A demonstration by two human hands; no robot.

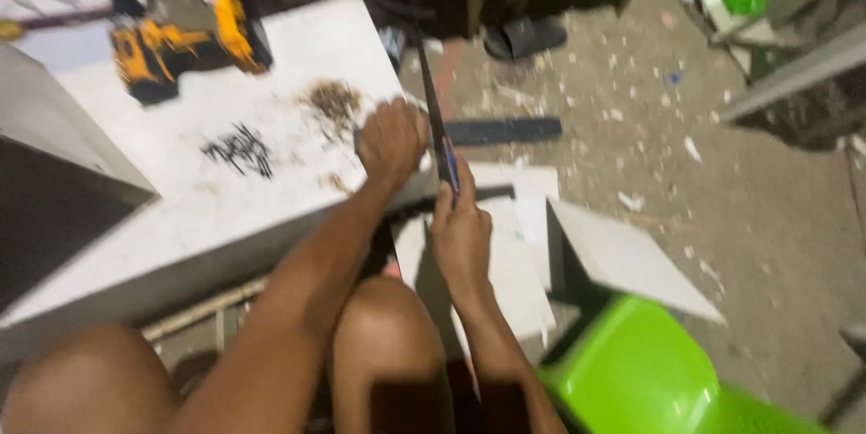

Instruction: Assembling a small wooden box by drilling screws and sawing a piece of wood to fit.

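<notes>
My right hand (461, 229) grips the blue handle of a hand saw (433, 114), whose dark blade runs up and away along the right edge of a white board (225, 208). My left hand (391, 139) rests closed on the board's right edge, just left of the blade; whether it grips anything I cannot tell. The board lies flat in front of my knees. The picture is blurred by motion.
A yellow and black cordless drill (185, 44) lies at the board's far left. A small heap of dark screws (240, 150) and some sawdust (335, 100) sit on the board. White offcuts (622, 258) lie on the littered concrete floor. A green plastic chair (636, 371) stands at the lower right.
</notes>
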